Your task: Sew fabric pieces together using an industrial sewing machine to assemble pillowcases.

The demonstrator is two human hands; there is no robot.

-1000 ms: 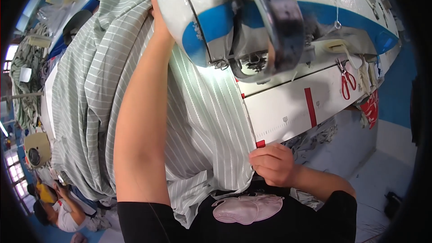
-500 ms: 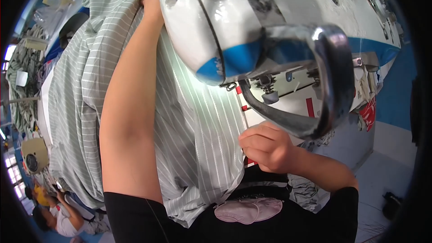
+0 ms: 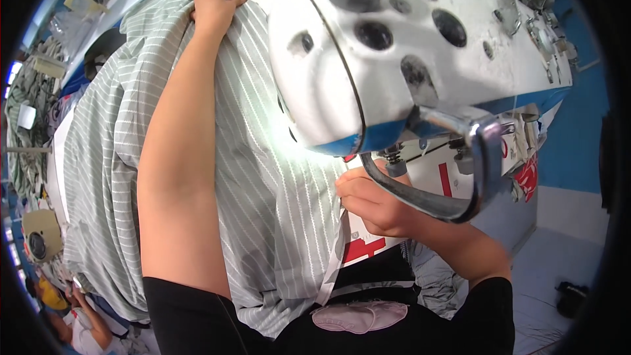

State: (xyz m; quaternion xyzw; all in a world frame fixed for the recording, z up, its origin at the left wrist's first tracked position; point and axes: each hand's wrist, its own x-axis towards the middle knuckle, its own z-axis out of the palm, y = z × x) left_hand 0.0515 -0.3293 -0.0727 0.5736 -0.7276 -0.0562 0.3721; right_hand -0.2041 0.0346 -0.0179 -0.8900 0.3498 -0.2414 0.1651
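Across the left and middle of the view, a grey fabric with thin white stripes (image 3: 112, 158) was draped in a large heap over the work surface, its lower edge hanging down toward the person's lap. Over the upper right, the white sewing machine head (image 3: 420, 59) with a blue band was seen close to the camera, hiding much of the table; its curved metal handle (image 3: 473, 177) crossed in front of the right hand. A white table surface with red marks (image 3: 368, 246) was partly visible beneath. The left hand (image 3: 215, 5) was stretched far out, its fingers closed on a fold of the fabric. The right hand (image 3: 376, 202) was curled at the fabric's edge beside the needle area, pinching it. Further fabric piles (image 3: 26, 125) lay at the far left.
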